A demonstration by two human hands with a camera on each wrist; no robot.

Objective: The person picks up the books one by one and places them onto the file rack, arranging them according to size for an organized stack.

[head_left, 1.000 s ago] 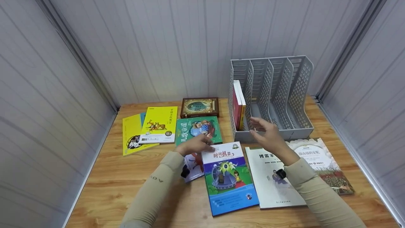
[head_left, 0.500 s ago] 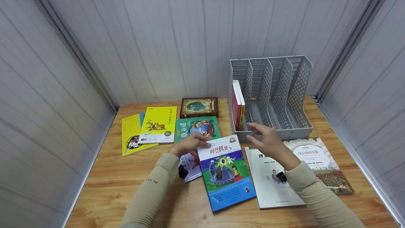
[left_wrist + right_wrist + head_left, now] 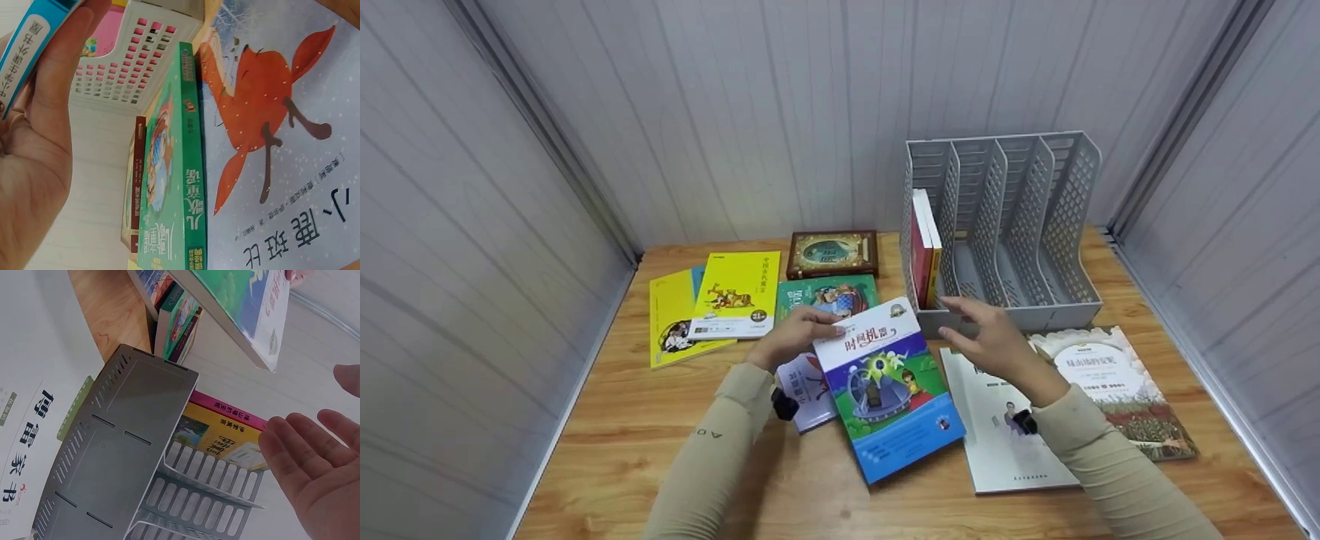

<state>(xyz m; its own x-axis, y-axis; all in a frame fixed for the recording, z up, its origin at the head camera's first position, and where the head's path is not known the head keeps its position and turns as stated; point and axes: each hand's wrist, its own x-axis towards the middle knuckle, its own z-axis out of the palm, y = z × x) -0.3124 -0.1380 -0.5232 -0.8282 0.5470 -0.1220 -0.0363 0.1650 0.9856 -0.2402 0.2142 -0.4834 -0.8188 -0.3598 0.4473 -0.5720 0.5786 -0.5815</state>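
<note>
My left hand [image 3: 795,337] pinches the upper left corner of a blue and white book [image 3: 889,390] with a time-machine picture, holding it tilted above the table. In the left wrist view, the book's blue spine [image 3: 36,42] shows between thumb and fingers. My right hand [image 3: 997,345] holds nothing; its fingers are loosely spread before the grey file rack [image 3: 1012,319], over a white book [image 3: 1020,465]. Two books, one pink [image 3: 230,409] and one yellow [image 3: 216,433], stand upright in the rack's leftmost compartment.
A deer book [image 3: 264,101] lies partly under the held book. Behind it are a green book [image 3: 795,300] and a brown book [image 3: 832,255]. Yellow books [image 3: 735,292] overlap at the left. A flower-field book [image 3: 1140,405] lies at the right. Pale walls enclose the table.
My left hand has raised the blue and white book and drawn it slightly left and back, tilting it more. My right hand has shifted a little to the left.
</note>
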